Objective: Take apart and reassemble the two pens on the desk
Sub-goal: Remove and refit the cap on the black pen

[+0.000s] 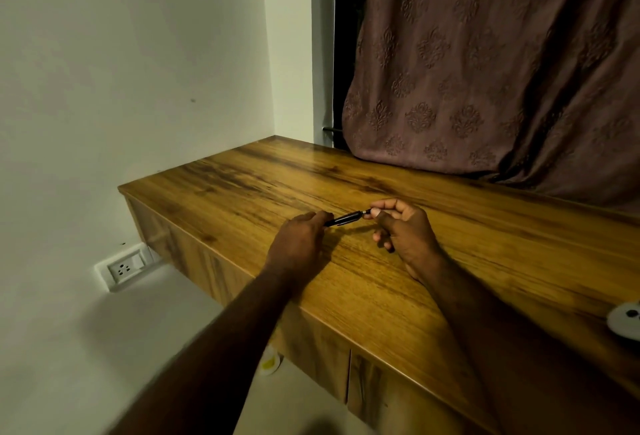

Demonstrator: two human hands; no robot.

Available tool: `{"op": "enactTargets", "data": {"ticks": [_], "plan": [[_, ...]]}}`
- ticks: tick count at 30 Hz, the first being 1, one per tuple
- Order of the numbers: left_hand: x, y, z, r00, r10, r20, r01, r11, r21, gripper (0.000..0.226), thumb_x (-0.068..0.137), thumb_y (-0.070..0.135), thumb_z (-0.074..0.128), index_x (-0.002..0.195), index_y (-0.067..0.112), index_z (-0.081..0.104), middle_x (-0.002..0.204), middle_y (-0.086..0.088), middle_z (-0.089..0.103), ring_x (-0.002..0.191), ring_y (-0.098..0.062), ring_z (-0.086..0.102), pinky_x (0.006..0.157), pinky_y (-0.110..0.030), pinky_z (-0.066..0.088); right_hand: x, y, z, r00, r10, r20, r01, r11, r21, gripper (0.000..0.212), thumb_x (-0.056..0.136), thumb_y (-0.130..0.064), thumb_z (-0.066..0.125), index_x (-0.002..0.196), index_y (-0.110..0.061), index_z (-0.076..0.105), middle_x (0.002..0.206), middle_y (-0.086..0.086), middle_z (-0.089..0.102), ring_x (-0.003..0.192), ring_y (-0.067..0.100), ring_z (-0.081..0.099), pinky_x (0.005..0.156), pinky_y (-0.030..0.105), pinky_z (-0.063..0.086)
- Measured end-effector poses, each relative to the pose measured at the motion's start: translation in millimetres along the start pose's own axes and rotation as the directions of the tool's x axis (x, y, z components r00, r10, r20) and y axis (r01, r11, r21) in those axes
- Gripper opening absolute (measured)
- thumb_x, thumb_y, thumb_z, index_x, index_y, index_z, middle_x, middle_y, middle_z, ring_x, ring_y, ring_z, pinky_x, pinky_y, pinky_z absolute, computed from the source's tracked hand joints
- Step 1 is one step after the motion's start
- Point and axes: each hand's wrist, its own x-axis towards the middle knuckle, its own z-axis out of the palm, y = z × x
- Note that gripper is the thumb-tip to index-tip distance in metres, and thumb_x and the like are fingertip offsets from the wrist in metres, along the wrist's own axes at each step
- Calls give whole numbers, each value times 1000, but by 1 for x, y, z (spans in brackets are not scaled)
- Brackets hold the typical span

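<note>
A black pen (346, 218) is held level just above the wooden desk (485, 261), between both hands. My left hand (299, 239) grips its left end with the fingertips closed over it. My right hand (403, 226) pinches the right end between thumb and forefinger, with the other fingers curled under. Another dark piece seems to sit in the right palm near the lower fingers; I cannot tell what it is. A second pen is not visible anywhere on the desk.
A brown patterned curtain (502, 64) hangs over the desk's far edge. A white round object (625, 322) lies at the right edge of the desk. A wall socket (124, 266) sits low on the left wall. Cabinet doors (311, 348) run below the desktop.
</note>
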Motion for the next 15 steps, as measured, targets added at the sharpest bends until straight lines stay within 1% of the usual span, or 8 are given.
{"op": "enactTargets", "data": {"ticks": [2, 4, 8, 12, 15], "plan": [[0, 1, -1, 1000, 0, -3, 0, 1000, -7, 60, 85, 56, 32, 117, 15, 61, 100, -9, 69, 83, -26, 64, 72, -40, 54, 0, -1, -1, 1000, -8, -18, 8, 1000, 10, 8, 92, -7, 59, 95, -13, 64, 93, 7, 74, 44, 12, 52, 37, 20, 34], [0, 2, -2, 1000, -2, 3, 2, 1000, -7, 64, 87, 61, 30, 117, 15, 61, 100, -10, 69, 83, -26, 64, 72, -39, 54, -1, -1, -1, 1000, -6, -4, 6, 1000, 1, 7, 92, -8, 59, 95, -13, 64, 93, 7, 74, 44, 12, 52, 37, 20, 35], [2, 0, -1, 999, -15, 29, 15, 1000, -4, 57, 82, 50, 34, 118, 15, 61, 102, -9, 69, 86, -27, 64, 73, -41, 54, -1, 0, 3, 1000, -13, 18, 14, 999, -30, 7, 90, -7, 62, 95, -11, 65, 87, 6, 73, 40, 10, 52, 35, 18, 33], [1, 0, 1, 999, -9, 35, 9, 1000, -15, 53, 83, 49, 36, 117, 15, 61, 100, -9, 68, 85, -26, 63, 71, -41, 54, -1, 1, 4, 1000, -17, 13, 17, 999, -42, 8, 89, -8, 63, 95, -13, 63, 88, 6, 73, 39, 10, 52, 34, 19, 33], [0, -1, 3, 1000, -11, 29, 11, 1000, -14, 49, 86, 49, 39, 114, 16, 61, 98, -8, 69, 83, -25, 63, 70, -41, 54, -2, 1, 4, 1000, -23, 14, 24, 998, -54, 3, 90, -10, 63, 93, -11, 64, 86, 6, 73, 39, 11, 52, 35, 19, 34]]}}
